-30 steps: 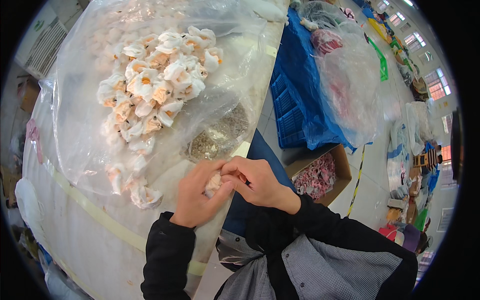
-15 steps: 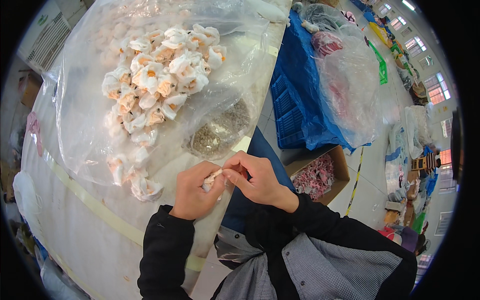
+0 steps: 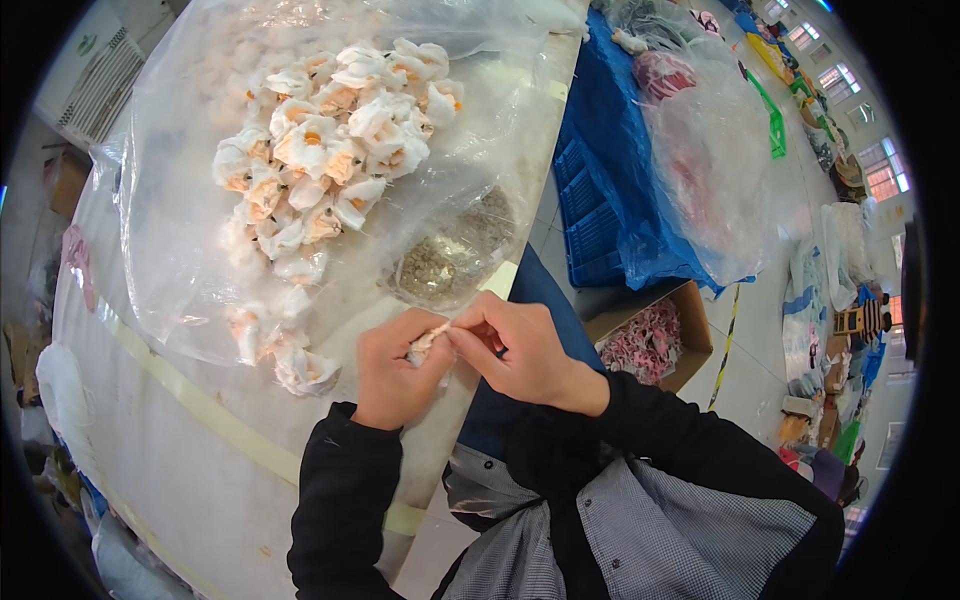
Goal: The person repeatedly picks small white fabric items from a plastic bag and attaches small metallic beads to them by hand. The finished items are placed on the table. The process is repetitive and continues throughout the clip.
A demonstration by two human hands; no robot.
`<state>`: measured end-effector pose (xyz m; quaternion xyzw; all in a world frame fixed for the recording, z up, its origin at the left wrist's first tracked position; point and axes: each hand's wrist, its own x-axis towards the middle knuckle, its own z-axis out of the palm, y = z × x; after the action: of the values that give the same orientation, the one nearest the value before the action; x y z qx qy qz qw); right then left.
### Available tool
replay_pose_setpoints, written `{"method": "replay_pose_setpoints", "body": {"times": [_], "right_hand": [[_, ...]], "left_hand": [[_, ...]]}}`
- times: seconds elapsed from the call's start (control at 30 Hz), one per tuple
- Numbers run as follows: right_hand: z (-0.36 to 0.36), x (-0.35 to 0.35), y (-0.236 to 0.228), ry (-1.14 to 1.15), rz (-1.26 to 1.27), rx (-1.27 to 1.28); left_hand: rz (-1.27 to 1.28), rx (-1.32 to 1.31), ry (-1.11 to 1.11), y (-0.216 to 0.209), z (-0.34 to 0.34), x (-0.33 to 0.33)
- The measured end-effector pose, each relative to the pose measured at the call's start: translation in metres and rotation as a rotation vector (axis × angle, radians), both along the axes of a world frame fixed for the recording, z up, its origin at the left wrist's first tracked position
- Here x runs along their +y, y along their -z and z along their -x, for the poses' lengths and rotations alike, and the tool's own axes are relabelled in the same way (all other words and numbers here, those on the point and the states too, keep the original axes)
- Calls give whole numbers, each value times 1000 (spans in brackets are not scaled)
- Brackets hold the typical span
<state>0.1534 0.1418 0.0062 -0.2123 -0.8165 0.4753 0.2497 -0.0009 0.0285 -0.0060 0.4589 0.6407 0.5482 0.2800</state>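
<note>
Left hand: I clasp a pale piece, nearer me than the flower pile.
Right hand: I pinch its tip.
Clear bag: near the pile.

Bright indoor lt, some glare on clr plastic, fisheye-bent edges, blk corners

open: table, near left | obstacles ahead: flowers, clear bag | gap between: unclear
</note>
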Motion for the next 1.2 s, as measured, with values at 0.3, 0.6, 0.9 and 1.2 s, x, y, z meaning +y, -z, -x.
{"method": "replay_pose_setpoints", "body": {"times": [0.3,0.6,0.9,1.2], "right_hand": [[60,56,-6,72,-928,-145],[70,66,16,42,-936,-160],[61,44,-14,-69,-111,52],[58,34,-6,-122,-230,128]], "left_hand": [[8,-40,-251,3,10,1],[-4,-67,-307,1,8,1],[11,-90,-329,6,10,0],[7,-118,-337,4,11,1]]}}
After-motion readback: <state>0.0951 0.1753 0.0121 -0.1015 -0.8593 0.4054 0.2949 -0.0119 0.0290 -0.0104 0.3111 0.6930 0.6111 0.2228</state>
